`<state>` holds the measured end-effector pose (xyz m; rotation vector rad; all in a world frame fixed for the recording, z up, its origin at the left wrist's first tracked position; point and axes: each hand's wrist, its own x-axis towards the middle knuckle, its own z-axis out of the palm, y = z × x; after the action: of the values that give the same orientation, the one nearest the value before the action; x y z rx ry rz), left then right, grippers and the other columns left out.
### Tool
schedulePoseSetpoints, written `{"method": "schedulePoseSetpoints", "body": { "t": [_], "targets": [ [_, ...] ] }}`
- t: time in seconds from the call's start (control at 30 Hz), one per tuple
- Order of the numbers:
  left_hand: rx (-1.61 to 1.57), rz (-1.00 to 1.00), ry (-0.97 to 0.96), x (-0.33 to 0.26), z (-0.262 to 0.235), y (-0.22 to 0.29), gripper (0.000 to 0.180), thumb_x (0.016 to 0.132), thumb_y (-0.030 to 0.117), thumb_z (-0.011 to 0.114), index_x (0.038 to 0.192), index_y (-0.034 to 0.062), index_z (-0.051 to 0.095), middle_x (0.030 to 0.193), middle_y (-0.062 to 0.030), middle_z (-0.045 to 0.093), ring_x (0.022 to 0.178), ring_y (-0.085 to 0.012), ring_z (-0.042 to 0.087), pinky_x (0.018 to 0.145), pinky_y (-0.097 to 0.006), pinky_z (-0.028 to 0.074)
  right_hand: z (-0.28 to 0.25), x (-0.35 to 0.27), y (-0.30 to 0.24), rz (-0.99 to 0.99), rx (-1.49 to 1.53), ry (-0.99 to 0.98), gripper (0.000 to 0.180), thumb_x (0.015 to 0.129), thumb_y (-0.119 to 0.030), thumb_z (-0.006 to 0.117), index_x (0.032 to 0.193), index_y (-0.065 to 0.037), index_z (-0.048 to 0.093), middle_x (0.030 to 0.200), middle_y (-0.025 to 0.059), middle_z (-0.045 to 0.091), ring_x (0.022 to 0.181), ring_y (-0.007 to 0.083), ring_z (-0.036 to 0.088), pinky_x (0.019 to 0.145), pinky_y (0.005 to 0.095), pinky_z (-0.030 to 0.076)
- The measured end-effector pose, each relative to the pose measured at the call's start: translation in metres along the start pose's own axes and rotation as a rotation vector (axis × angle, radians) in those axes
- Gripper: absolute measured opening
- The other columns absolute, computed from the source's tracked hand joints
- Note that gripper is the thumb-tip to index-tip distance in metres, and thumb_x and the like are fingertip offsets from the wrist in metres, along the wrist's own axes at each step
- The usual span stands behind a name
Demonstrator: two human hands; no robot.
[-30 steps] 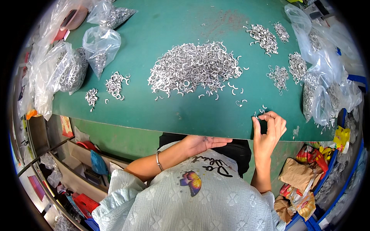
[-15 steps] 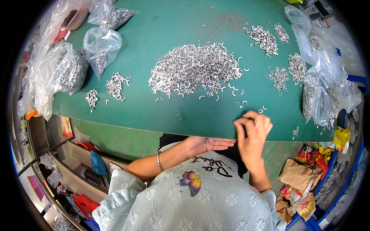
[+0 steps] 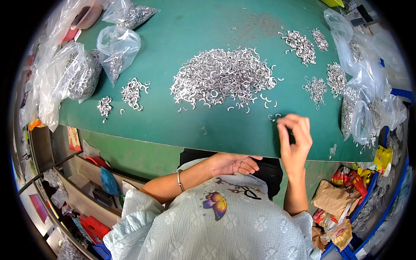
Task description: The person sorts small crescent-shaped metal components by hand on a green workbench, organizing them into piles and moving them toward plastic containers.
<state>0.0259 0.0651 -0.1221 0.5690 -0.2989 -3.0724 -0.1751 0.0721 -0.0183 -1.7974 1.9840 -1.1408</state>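
My left hand point(image 3: 232, 164) rests palm up just off the table's front edge, its fingers half curled. A tiny curved metal piece point(image 3: 241, 160) shows in its palm. Over the table, my right hand point(image 3: 298, 139) has thumb and index finger brought together; anything between them is too small to make out. Beside its fingertips lie a few loose C-shaped metal pieces point(image 3: 274, 117). Behind them, a large heap of silvery C-shaped metal pieces point(image 3: 223, 78) covers the middle of the green table point(image 3: 173, 125).
Small piles of metal pieces lie at left point(image 3: 134, 93) and right point(image 3: 315, 90). Clear plastic bags of pieces line the left side point(image 3: 82, 78) and right side point(image 3: 362, 117). Below the table stand a partitioned shelf point(image 3: 82, 177) and a brown paper package point(image 3: 331, 195).
My right hand has moved slightly right and away from my left hand, toward the loose pieces. The fingers of my left hand have curled from nearly flat.
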Motion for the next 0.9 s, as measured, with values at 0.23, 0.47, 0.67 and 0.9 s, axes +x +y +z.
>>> {"method": "schedulePoseSetpoints", "body": {
  "t": [0.23,0.47,0.67,0.9],
  "targets": [
    [0.026,0.110,-0.002,-0.016,0.022,0.009,0.038,0.103,0.020,0.046,0.128,-0.0071,0.053,0.120,-0.0227,0.063,0.107,-0.0236,0.065,0.091,-0.032,0.053,0.016,0.023,-0.005,-0.086,-0.339,-0.209,0.041,0.085,-0.006,0.065,0.124,0.002,0.056,0.131,0.0173,0.052,0.122,0.0351,0.048,0.098,0.0449,0.039],
    [-0.052,0.040,0.039,-0.038,0.016,0.012,0.035,0.103,0.017,0.047,0.129,-0.0051,0.053,0.118,-0.0218,0.064,0.095,-0.0193,0.067,0.078,-0.026,0.054,0.025,0.024,-0.025,-0.051,0.024,-0.345,0.048,0.087,-0.004,0.062,0.132,0.002,0.050,0.144,0.0174,0.044,0.136,0.0376,0.038,0.111,0.0446,0.032],
    [-0.163,0.026,0.239,-0.036,0.028,0.017,0.034,0.090,-0.005,0.046,0.123,-0.0054,0.054,0.125,-0.0220,0.060,0.102,-0.0242,0.065,0.085,-0.032,0.055,0.043,0.020,-0.041,-0.124,-0.032,-0.503,0.057,0.085,-0.010,0.065,0.137,0.003,0.045,0.152,0.0184,0.032,0.143,0.0392,0.026,0.113,0.0460,0.029],
    [-0.252,0.087,0.293,-0.035,0.026,0.013,0.030,0.096,0.006,0.049,0.122,-0.0095,0.053,0.119,-0.0199,0.062,0.106,-0.0288,0.064,0.093,-0.038,0.053,0.019,0.007,-0.041,-0.301,0.033,-0.785,0.050,0.084,-0.016,0.066,0.128,0.005,0.053,0.144,0.0159,0.045,0.139,0.0360,0.035,0.112,0.0514,0.031]
  ]
}}
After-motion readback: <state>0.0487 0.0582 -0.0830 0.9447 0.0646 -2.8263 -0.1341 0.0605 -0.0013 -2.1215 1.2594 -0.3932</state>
